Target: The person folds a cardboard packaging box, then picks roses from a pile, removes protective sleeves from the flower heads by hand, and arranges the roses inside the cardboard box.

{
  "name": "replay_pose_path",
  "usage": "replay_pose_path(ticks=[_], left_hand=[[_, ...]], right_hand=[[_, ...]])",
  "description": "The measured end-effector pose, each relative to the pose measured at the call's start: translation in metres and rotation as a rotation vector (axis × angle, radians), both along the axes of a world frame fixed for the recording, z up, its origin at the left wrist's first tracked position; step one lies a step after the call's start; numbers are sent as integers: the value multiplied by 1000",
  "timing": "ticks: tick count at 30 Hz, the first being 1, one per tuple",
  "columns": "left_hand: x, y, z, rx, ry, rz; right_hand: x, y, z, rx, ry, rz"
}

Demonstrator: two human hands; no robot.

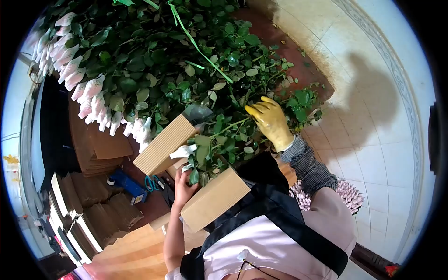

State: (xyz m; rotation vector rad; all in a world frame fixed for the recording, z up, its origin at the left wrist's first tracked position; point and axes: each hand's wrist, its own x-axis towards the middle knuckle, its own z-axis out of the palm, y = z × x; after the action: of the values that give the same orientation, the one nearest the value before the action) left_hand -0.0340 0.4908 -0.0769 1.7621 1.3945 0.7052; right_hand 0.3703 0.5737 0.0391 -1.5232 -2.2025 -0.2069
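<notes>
Right hand (pixel 273 123): coated yellow glove, at the leafy stems (pixel 223 129); you cannot tell whether its fingers are clamped.
Left hand (pixel 183 188): bare, your fingers curved beside the lower panel; grip unclear.
Sleeved flower head (pixel 183 151): white, tapered, between your cardboard panels.
Cardboard panels (pixel 215 199): tan, ribbed, angular.
Foliage heap (pixel 154 60): dark green oval leaves beyond your hands.

A yellow glove (pixel 278 131) covered the right hand (pixel 272 122); the left hand (pixel 183 187) was bare. A grey-and-black checked oversleeve (pixel 305 161), gathered at its upper edge, wrapped the right forearm. Broad black straps (pixel 305 238) crossed a pale pink shirt (pixel 242 235), and a thin dark cord (pixel 263 270) hung at the neck.
</notes>
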Motion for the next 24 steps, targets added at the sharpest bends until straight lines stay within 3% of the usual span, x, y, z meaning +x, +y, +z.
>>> replay_pose_path(ticks=[3,4,8,10,11,13,15,16,17,19,24], left_hand=[[3,2,16,38,112,-166],[5,5,23,181,184,-204],[0,4,34,202,246,-204],[-1,7,28,272,262,-217],[-6,10,24,224,248,-223],[-16,20,17,142,220,-176],[-24,34,29,197,336,-260],[-26,32,17,-44,126,-79],[-28,33,14,65,186,-158],[-25,30,23,204,344,-294],[-8,-2,6,256,492,-162]], right_hand=[[3,1,3,-17,111,-55],[9,7,8,25,128,-27],[32,18,51,289,185,-150],[24,19,66,377,176,100],[25,18,58,148,235,261],[6,8,29,-131,110,436],[-26,-11,-9,-239,-212,416],[-32,-17,-34,-310,-358,397],[-38,-23,-59,-378,-503,388],[-40,-34,-78,-407,-548,292],[-42,-46,-102,-246,-138,152]])
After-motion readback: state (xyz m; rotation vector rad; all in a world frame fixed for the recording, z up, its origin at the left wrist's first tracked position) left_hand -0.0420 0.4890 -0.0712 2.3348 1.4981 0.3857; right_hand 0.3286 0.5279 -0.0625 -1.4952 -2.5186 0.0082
